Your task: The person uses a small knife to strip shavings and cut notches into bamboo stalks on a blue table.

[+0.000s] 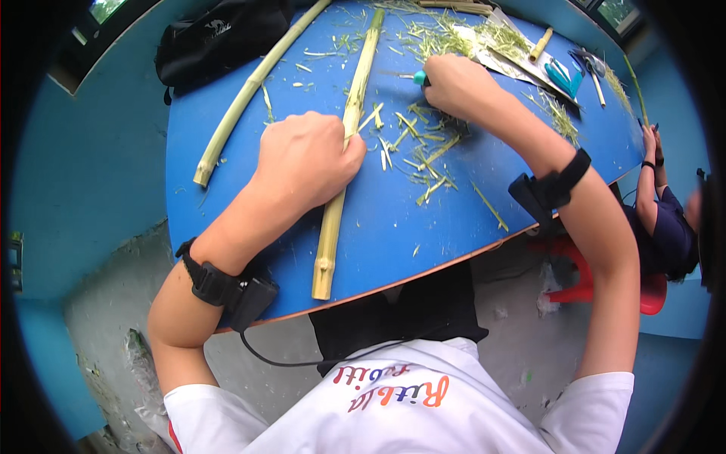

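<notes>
My left hand (306,155) is closed around a pale green bamboo stick (355,106) that lies lengthwise on the blue table. The stick's near end points toward the table's front edge, and its upper part looks scraped. To the right of the stick, my right hand (461,85) is wrapped around a teal-handled tool (420,77). A thin metal blade or shaft sticks out of it to the left, apart from the bamboo; its exact kind is unclear. Green and pale shavings (431,155) lie below my right hand and beside the stick.
A second bamboo stick (253,83) lies at the left, near a black bag (219,41). Far right are a shavings pile (503,39), a short bamboo piece (541,44), a teal tool (561,78) and scissors (594,64). Another person (669,219) works near a red stool (578,280).
</notes>
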A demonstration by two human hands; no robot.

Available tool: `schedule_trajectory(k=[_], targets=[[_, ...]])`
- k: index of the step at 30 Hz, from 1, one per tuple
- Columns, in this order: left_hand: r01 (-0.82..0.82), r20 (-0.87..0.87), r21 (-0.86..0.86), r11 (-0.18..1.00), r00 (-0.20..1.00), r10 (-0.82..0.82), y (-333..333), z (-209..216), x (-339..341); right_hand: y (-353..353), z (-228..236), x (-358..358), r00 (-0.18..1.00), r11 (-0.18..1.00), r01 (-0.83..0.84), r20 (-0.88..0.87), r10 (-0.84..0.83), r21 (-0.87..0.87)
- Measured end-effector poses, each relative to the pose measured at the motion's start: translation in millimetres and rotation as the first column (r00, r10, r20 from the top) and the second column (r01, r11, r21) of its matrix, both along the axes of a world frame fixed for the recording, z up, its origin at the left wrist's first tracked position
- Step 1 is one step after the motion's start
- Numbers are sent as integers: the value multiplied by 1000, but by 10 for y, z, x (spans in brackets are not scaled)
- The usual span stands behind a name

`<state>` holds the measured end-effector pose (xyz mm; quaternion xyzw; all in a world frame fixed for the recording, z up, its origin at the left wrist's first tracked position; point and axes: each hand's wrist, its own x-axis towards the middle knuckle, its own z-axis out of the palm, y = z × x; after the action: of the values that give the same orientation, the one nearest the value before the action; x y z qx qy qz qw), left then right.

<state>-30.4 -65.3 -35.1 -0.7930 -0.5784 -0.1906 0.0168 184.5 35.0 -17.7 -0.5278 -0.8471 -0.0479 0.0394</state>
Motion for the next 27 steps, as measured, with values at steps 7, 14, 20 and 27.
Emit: schedule_trajectory(k=[7,14,20,27], targets=[[-18,-57,-50,999,998,15,-21,20,-62,-298,0,-270,991,988,-123,-66,117,-96],[21,-66,-92,996,997,-28,-34,1,-74,-219,-93,-452,996,991,-88,-15,87,-103],[21,-98,-74,997,995,-28,-52,104,29,374,-82,-382,985,995,-100,-144,96,-23],[19,-125,-19,1000,992,-21,-100,117,-60,-71,24,-454,970,959,-239,-92,227,-154]])
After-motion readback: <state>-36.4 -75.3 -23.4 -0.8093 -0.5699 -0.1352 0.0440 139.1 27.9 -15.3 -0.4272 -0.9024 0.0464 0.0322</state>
